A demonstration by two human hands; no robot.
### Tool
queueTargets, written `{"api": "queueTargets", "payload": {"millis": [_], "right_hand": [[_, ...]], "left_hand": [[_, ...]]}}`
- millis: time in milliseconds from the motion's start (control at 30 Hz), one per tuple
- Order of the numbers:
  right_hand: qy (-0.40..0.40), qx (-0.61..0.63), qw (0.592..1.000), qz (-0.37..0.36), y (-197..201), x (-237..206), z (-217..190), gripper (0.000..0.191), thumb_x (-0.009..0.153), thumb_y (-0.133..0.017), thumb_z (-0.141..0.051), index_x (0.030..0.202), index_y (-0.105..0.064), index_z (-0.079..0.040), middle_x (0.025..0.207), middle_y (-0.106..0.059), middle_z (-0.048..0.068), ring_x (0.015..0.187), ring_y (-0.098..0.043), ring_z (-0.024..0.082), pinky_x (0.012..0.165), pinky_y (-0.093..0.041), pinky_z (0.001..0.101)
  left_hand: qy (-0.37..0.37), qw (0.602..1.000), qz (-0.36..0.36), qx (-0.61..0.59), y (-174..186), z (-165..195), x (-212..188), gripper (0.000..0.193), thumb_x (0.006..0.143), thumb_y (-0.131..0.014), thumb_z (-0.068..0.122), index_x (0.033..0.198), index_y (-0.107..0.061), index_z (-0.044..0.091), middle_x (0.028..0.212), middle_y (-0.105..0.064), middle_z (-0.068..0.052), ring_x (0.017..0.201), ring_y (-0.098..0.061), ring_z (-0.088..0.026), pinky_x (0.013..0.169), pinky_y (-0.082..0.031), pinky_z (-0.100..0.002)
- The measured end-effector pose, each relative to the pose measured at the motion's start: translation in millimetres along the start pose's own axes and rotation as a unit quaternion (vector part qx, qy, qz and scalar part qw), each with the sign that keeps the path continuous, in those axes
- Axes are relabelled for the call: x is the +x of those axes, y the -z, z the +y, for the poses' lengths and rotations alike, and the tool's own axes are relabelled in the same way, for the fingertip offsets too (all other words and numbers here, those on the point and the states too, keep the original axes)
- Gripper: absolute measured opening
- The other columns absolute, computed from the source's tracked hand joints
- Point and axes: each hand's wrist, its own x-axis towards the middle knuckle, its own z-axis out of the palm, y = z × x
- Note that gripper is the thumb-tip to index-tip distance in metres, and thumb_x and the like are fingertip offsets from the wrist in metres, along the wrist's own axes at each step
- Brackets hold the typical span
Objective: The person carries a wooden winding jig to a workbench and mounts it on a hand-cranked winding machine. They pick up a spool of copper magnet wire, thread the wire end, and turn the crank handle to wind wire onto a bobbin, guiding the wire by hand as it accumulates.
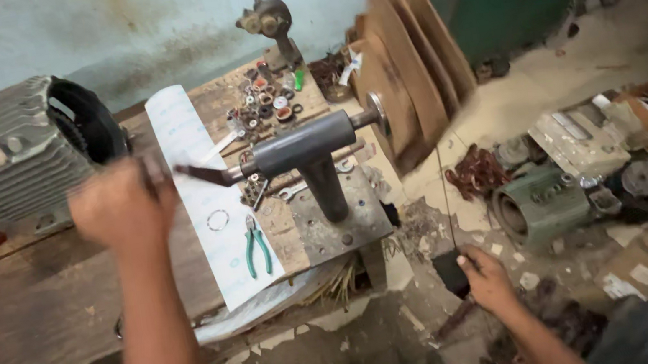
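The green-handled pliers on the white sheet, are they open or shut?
Open. The pliers lie flat on the white sheet with their two green handles spread apart in a V toward the bench edge; the jaws are too small to judge.

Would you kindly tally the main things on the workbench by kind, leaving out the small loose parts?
Winder on a stand: 1
Finned motor housing: 1
Pliers, green handles: 1
White sheet: 1
Wooden formers, blurred, on the winder's shaft: 3 at least
Total: 7
Left hand at the crank; right hand holds a dark block.

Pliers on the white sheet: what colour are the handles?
Green handles on the pliers, seen in the head view.
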Motion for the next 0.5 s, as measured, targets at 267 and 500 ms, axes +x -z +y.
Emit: {"api": "queueTargets", "payload": {"millis": [267, 500], "right_hand": [[-0.042, 0.065, 0.996, -0.033, -0.2, 3.3, -11.5, 0.031, 0.099, -0.062, -0.021, 0.122, -0.067, -0.001, 0.100, -0.075, 0.014, 0.092, -0.068, 0.021, 0.084, -0.054, 0.0337], [-0.049, 0.008, 0.999, -0.013, 3.8, 1.9, -16.2, 0.026, 0.099, -0.063, -0.018, 0.118, -0.068, -0.001, 0.093, -0.072, 0.014, 0.085, -0.066, 0.020, 0.080, -0.054, 0.0340]], "left_hand": [[0.009, 0.949, -0.315, -0.019, -167.5, 40.2, -51.3, 0.084, 0.081, -0.076, 0.045, 0.152, -0.050, 0.010, 0.144, -0.051, -0.025, 0.144, -0.030, -0.056, 0.117, -0.010, -0.072], [0.054, 0.957, -0.276, -0.073, 20.3, 51.4, -154.1, 0.023, 0.074, -0.078, 0.035, 0.072, -0.067, 0.015, 0.069, -0.065, -0.009, 0.065, -0.063, -0.032, 0.060, -0.049, -0.048]]}}
